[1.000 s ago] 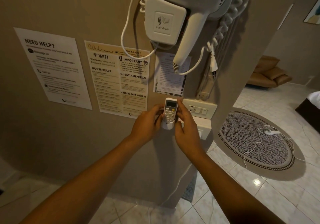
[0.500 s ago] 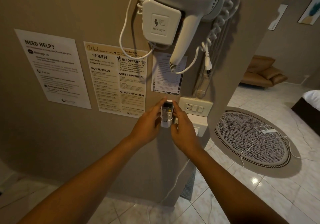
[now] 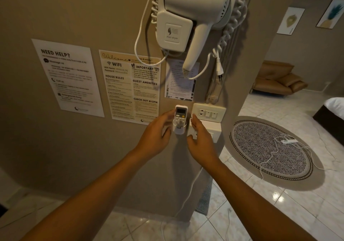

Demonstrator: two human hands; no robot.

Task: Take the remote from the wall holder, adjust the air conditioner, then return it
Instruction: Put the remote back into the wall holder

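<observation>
left hand [image 3: 155,136]: open, empty, just beside holder [image 3: 179,129] | remote [image 3: 180,117]: upright, seated in holder | right hand [image 3: 200,141]: open, empty | advice: confirm remote sits fully down, withdraw without nudging it

A pale glossy tiled floor [image 3: 279,212] is seen, on which an oval black-and-white patterned rug [image 3: 260,159] is laid near the wall corner; a white cable [image 3: 275,147] is strewn across it.

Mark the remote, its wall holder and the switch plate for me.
remote [image 3: 181,112], head view, on its display.
wall holder [image 3: 179,130], head view, front of cup.
switch plate [image 3: 208,112], head view, on the rocker switches.
</observation>
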